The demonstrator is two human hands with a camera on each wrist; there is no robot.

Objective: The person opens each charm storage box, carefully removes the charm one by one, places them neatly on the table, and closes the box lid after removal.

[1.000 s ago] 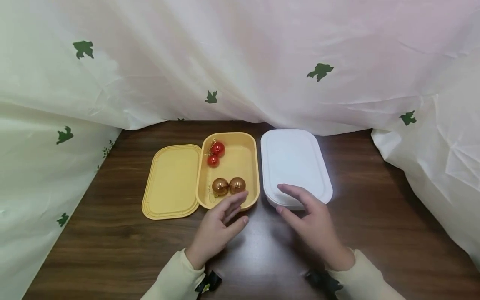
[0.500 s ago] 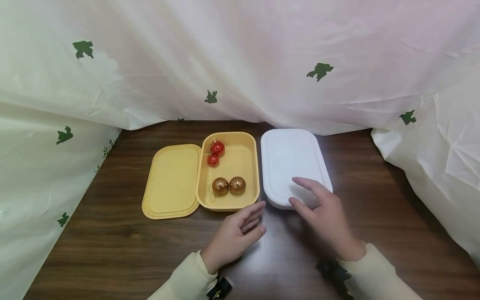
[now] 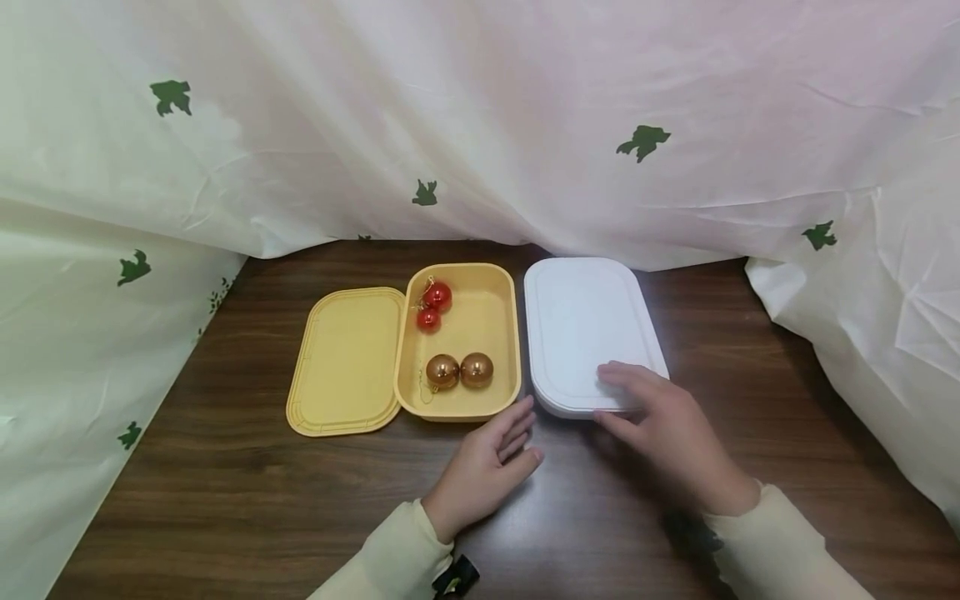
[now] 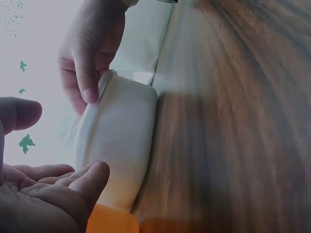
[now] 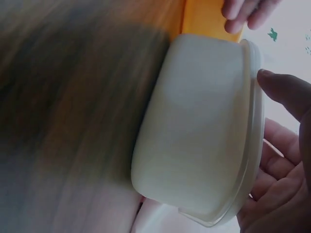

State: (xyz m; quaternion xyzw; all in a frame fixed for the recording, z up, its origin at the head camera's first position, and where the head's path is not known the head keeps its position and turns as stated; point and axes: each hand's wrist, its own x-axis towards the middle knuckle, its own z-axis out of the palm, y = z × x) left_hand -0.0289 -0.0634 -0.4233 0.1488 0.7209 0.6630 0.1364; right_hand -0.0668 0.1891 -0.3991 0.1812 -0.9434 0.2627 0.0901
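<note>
A white lidded box (image 3: 592,325) stands on the wooden table. My right hand (image 3: 675,433) is at its front right part, fingers over the white lid (image 5: 255,121) and thumb tip right at the lid's front rim. To the left is a yellow box (image 3: 480,325) without its lid. Inside it lie two red ball ornaments (image 3: 437,296) at the back left and two shiny brown ball ornaments (image 3: 442,372) near the front. My left hand (image 3: 483,471), fingers extended and thumb apart, hovers by the yellow box's front right corner and holds nothing.
A yellow lid (image 3: 348,362) lies flat on the table, against the yellow box's left side. White cloth with green bird shapes (image 3: 642,143) hangs behind and along both sides. The dark wooden table (image 3: 247,500) extends in front of the boxes.
My left hand has moved right, from over the yellow box's front edge to beside its corner. My right hand has shifted right along the white box, its thumb now at the lid's rim.
</note>
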